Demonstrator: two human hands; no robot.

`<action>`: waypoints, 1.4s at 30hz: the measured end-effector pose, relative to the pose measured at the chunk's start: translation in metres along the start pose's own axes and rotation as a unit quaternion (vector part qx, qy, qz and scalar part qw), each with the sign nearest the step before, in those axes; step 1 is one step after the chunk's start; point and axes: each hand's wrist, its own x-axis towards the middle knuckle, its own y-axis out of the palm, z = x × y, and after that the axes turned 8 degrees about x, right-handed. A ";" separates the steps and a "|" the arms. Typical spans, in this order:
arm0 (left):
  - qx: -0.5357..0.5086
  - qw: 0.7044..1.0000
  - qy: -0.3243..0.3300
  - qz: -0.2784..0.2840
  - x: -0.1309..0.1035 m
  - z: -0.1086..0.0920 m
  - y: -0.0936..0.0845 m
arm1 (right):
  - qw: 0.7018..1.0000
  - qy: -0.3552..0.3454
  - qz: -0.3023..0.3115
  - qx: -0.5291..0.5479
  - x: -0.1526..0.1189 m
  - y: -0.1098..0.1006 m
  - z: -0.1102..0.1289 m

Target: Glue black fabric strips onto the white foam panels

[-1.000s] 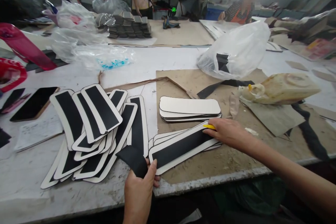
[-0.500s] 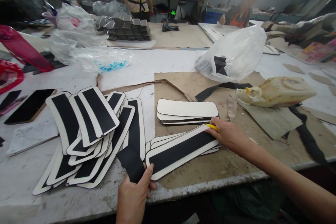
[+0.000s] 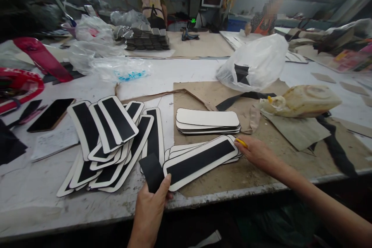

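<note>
Left hand [image 3: 151, 203]: closed around a loose black strip [image 3: 151, 170], which sticks up above the fingers; the thumb lies at the near left corner of the top panel.
Right hand [image 3: 255, 151]: grasping a slim yellow tool [image 3: 241, 143] at the far right end of the top panel; the type of tool cannot be told.
Top panel [image 3: 202, 162]: white-bordered, rounded at the corners, with a black band along its middle; it lies aslant between the two hands, over several fanned panels [image 3: 180, 150].
Blank stack [image 3: 207, 118]: plain white panels with dark edges, just beyond the top panel, on the brown sheet [image 3: 267, 174].
Banded pile [image 3: 117, 120]: many white panels with black bands, overlapping at varied angles, left of the left hand.
Left margin: a dark-screened phone [image 3: 51, 115] and, nearer the edge, a sheaf of paper [image 3: 55, 143], both on the white tabletop [image 3: 35, 205].
Right side: a yellowed plastic bottle [image 3: 314, 100] on its side; beyond it and to its left, a translucent plastic bag [image 3: 255, 62] with black pieces visible.
Background: two people, one in an apron tied at the back [image 3: 151, 0], the other in an orange apron [image 3: 262, 26].
</note>
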 end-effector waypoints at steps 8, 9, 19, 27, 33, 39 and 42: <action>-0.013 1.000 0.020 -0.005 -0.002 0.008 -0.008 | 0.989 0.058 -0.011 0.135 -0.008 -0.005 0.011; -0.008 1.000 0.028 0.001 -0.001 0.010 -0.008 | 0.988 0.058 -0.018 0.143 -0.009 -0.005 0.013; -0.003 0.997 0.063 0.047 0.004 0.021 -0.009 | 0.975 0.034 0.053 0.214 -0.019 -0.007 0.025; 0.045 0.997 0.051 0.026 0.005 0.022 -0.008 | 0.980 0.032 0.016 0.196 -0.021 0.005 0.025; 0.054 0.998 0.040 0.006 0.001 0.015 -0.007 | 0.983 0.034 0.010 0.179 -0.020 0.009 0.022; 0.077 0.997 0.027 -0.002 0.002 0.016 -0.007 | 0.984 0.036 0.007 0.172 -0.019 0.012 0.019; 0.084 0.996 0.025 -0.005 0.002 0.017 -0.007 | 0.985 0.042 0.011 0.167 -0.018 0.013 0.018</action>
